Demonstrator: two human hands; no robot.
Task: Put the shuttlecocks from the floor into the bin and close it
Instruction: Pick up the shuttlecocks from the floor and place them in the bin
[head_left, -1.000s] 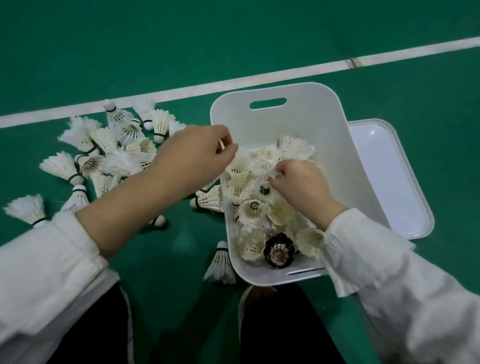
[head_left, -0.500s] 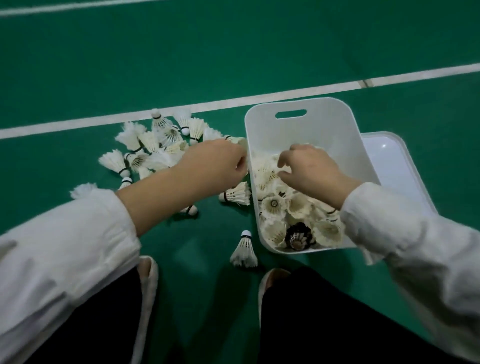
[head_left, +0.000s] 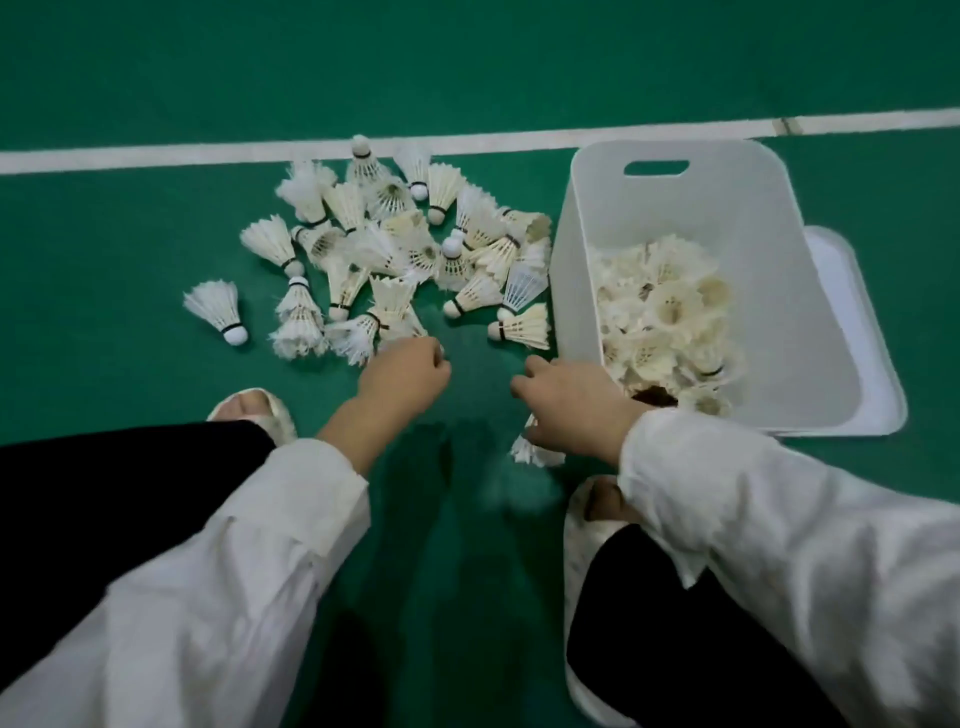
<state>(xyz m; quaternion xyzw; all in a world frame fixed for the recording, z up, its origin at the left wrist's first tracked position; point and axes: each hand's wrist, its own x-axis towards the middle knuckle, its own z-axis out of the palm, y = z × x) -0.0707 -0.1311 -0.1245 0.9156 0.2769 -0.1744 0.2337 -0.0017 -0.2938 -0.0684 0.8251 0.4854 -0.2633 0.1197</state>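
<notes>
Noting a heap of white feathered shuttlecocks with rounded cork tips (head_left: 395, 249) lying on the green court floor (head_left: 130, 364), left of the bin and just near of a white painted line (head_left: 156, 156). Noting one lone shuttlecock (head_left: 218, 312) lying apart, left of the heap.

Recording a white rectangular plastic bin with a slot handle (head_left: 675, 218) standing open at right, holding a mass of further shuttlecocks (head_left: 665, 317), with a dark one (head_left: 657, 397) at the near end. Seeing a flat white plastic lid (head_left: 857, 338) lying at the bin's right side, partly hidden by it.

Logging left hand (head_left: 405, 374) hovering knuckles-up at the heap's near edge, fingers curled under; not possible to tell whether gripping anything. Logging right hand (head_left: 566, 405) hanging by the bin's near-left corner, fingers loosely curled, over a single feathered shuttlecock (head_left: 535, 452) on the floor; contact or grip not discernible.

Noting white sleeves (head_left: 234, 571), black trousers (head_left: 104, 493) and pale slippers (head_left: 254, 410) along the near edge.
</notes>
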